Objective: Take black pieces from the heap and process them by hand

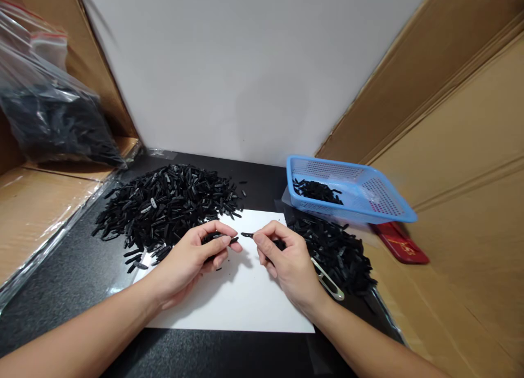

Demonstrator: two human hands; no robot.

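Around the frame's centre, the left hand and right hand pinch black pieces above white paper, probably for contrast.

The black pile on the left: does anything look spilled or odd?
A little: a few loose pieces lie apart from the pile on the table, and a paler piece stands out among the dark ones, though that may be shine.

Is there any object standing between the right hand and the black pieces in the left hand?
Only the thin black piece pinched by the right hand points into the gap, towards the left hand. Nothing else visible stands between them; the white sheet lies below.
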